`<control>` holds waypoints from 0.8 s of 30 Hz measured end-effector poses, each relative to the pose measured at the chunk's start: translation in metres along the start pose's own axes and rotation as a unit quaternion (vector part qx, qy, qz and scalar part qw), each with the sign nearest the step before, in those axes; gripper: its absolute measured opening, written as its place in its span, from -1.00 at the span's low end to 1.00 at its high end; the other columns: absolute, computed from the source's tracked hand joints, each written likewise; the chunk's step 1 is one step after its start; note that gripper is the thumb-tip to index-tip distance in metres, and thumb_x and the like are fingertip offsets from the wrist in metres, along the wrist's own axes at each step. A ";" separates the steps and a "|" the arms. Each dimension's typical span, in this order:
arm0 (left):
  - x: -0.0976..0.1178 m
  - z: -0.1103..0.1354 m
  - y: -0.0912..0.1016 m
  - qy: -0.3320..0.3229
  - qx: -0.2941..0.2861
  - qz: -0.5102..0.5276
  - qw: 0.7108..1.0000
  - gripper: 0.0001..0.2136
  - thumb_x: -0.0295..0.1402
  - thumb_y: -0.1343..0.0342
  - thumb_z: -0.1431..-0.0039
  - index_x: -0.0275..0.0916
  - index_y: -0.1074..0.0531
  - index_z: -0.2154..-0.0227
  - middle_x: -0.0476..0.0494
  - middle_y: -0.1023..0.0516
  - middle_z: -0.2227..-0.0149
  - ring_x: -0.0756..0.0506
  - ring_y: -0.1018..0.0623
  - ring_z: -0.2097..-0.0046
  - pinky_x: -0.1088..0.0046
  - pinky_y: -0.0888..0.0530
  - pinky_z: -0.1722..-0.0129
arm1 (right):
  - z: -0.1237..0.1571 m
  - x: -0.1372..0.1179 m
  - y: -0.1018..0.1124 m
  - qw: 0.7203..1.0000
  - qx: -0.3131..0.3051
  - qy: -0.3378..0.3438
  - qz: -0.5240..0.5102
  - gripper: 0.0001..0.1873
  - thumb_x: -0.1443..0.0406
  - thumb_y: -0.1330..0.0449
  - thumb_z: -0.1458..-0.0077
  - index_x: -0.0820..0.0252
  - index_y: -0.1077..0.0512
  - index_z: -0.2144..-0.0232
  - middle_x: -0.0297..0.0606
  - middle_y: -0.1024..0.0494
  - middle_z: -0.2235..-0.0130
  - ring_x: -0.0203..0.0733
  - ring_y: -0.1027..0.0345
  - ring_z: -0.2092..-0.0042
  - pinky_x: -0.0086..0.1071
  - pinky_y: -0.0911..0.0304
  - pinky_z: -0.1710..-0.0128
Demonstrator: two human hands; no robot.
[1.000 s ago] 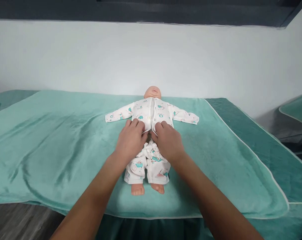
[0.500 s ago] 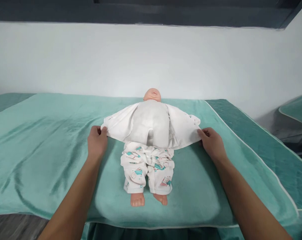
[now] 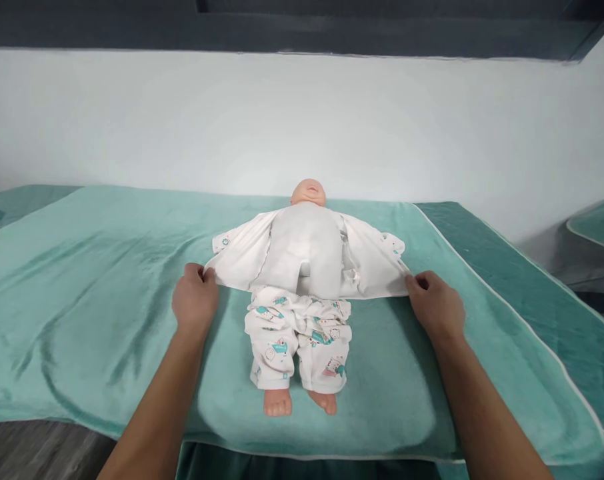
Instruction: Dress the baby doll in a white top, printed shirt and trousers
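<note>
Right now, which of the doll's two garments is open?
The top, spread to both sides, plain inside up, its edges pinched by the left hand and right hand. The printed trousers are closed.

Baby doll (image 3: 307, 243) flat on its back, grey cloth torso bared. White top (image 3: 239, 257) spread wide open either side of the doll, left hand (image 3: 196, 301) and right hand (image 3: 435, 308) pinching its lower corners. Printed trousers (image 3: 297, 340) bunched below the doll's waist, bare feet poking out.
</note>
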State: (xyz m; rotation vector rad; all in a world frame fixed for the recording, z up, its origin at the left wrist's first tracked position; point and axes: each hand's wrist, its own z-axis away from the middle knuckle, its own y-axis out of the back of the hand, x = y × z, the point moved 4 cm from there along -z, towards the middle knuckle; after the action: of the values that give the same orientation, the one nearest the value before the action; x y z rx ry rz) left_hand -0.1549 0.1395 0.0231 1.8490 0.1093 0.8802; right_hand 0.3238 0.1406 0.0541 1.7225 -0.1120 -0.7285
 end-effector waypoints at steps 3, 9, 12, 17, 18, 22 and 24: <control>0.007 -0.003 -0.005 -0.045 0.011 0.016 0.999 -0.80 -0.22 -0.01 -0.26 -0.18 -0.37 0.15 -0.25 -0.54 0.20 -0.31 -0.52 0.07 0.18 -0.43 0.15 | 0.001 -0.010 -0.002 0.997 0.036 0.059 0.015 -0.63 0.08 -0.05 -0.19 0.17 -0.49 0.15 0.01 -0.55 0.09 0.08 -0.43 0.16 -0.19 -0.25 0.28; 0.079 -0.024 -0.015 -0.244 0.069 0.087 0.963 -0.71 -0.31 0.01 -0.27 -0.25 -0.41 0.00 -0.39 -0.47 -0.07 -0.35 -0.38 -0.20 0.03 -0.28 -0.23 | -0.007 -0.086 -0.012 0.921 0.130 0.350 -0.114 -0.58 0.27 -0.03 -0.23 0.25 -0.41 -0.08 0.10 -0.41 -0.18 0.14 -0.25 -0.23 0.01 -0.20 -0.22; 0.118 -0.050 -0.030 -0.233 0.042 0.093 0.967 -0.67 -0.21 0.00 -0.29 -0.30 -0.43 0.02 -0.44 -0.48 -0.09 -0.40 -0.37 -0.21 0.05 -0.30 -0.20 | -0.024 -0.135 -0.027 0.903 0.096 0.393 -0.143 -0.55 0.29 0.02 -0.26 0.25 -0.39 -0.14 0.06 -0.40 -0.23 0.12 -0.25 -0.25 0.01 -0.17 -0.26; 0.130 -0.085 -0.059 -0.097 -0.068 0.078 0.990 -0.67 -0.07 0.03 -0.30 -0.22 -0.45 0.19 -0.40 -0.60 0.09 -0.38 -0.53 -0.03 0.06 -0.35 -0.08 | -0.045 -0.175 -0.055 0.898 0.032 0.423 -0.120 -0.50 0.34 0.13 -0.31 0.28 -0.38 -0.19 0.00 -0.49 -0.19 0.07 -0.30 -0.23 -0.04 -0.15 -0.26; 0.128 -0.088 -0.062 -0.093 -0.070 0.090 0.989 -0.70 -0.07 0.03 -0.31 -0.19 -0.44 0.21 -0.34 -0.62 0.13 -0.34 -0.55 0.01 0.09 -0.35 -0.07 | -0.047 -0.175 -0.058 0.899 0.031 0.421 -0.114 -0.49 0.35 0.14 -0.31 0.27 -0.39 -0.19 -0.02 -0.50 -0.19 0.06 -0.30 -0.23 -0.04 -0.14 -0.26; 0.121 -0.091 -0.064 -0.117 -0.041 0.130 0.984 -0.79 -0.14 0.04 -0.32 -0.14 -0.37 0.29 -0.19 -0.61 0.21 -0.21 -0.56 0.12 0.26 -0.37 0.07 | -0.054 -0.167 -0.062 0.906 0.044 0.409 -0.102 -0.51 0.34 0.15 -0.34 0.21 -0.44 -0.15 -0.09 -0.54 -0.16 0.03 -0.34 -0.21 -0.05 -0.12 -0.24; 0.118 -0.093 -0.062 -0.112 -0.016 0.134 0.985 -0.81 -0.18 0.06 -0.33 -0.14 -0.34 0.29 -0.19 -0.60 0.24 -0.20 -0.54 0.16 0.30 -0.36 0.15 | -0.057 -0.164 -0.062 0.910 0.049 0.399 -0.097 -0.51 0.33 0.14 -0.34 0.18 -0.46 -0.13 -0.10 -0.57 -0.13 0.03 -0.36 -0.19 -0.05 -0.12 -0.23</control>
State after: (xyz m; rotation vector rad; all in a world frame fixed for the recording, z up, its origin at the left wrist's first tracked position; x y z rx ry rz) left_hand -0.1070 0.2924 0.0505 1.9477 -0.2973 0.8427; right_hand 0.2041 0.2794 0.0701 2.0218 0.6046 -0.1081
